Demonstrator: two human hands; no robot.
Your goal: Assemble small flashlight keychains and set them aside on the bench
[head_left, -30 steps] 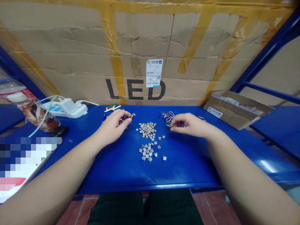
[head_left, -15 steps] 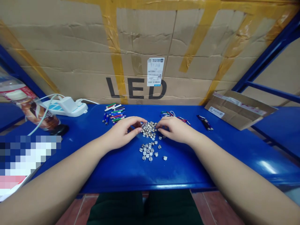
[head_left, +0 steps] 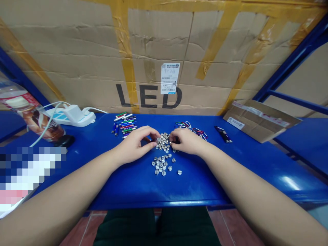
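Note:
My left hand and my right hand sit close together above the blue table top, on either side of a heap of small silver slotted screw heads. The left fingertips pinch a small dark cylinder. The right fingers curl around a small dark piece, mostly hidden. A looser group of the same silver pieces lies just nearer to me. Neither hand touches that group.
Rows of small coloured sticks and coloured carabiner clips lie behind my hands. A dark mini torch lies to the right. A power strip, plastic bottle and flattened cardboard stand along the table's back corners.
Both hands have moved in from the sticks and clips to the silver heap and now nearly meet. The right hand has shifted slightly further left since half a second ago.

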